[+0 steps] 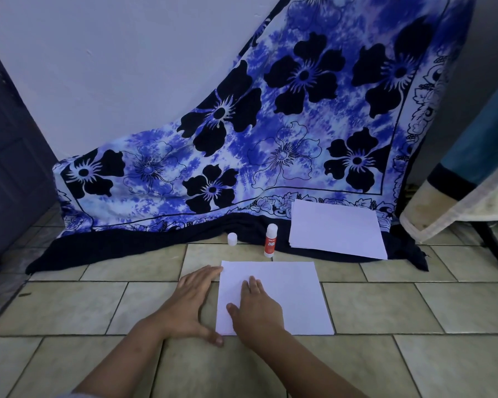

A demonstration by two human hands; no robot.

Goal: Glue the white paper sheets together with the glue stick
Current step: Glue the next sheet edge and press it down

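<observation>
A white paper sheet (288, 294) lies flat on the floor (385, 305), right in front of the person. The right hand (256, 308) lies flat on the left half of the sheet, fingers straight and close together, pressing down. The left hand (190, 303) is flat too, on the floor tiles, and it touches the sheet's left edge.

The paper looks very light and thin. I think it bends and creases easily and can slide on the smooth tiles, so a flat palm is a good way to keep it in place. To lift it, a corner or an edge is the best spot to pinch.

The glue stick (271, 242) stands upright just past the sheet's far edge, with its cap (232, 239) off and standing to its left. It looks small, hard and easy to knock over. A paper stack (336, 228) rests on the dark hem of the flowered cloth (242, 124), to the right of the glue stick.

I cannot tell if the pressed paper is 1 sheet or 2 lying on each other, or if any glue is on it. I cannot count the stack. The cloth hides whatever is under it.
</observation>
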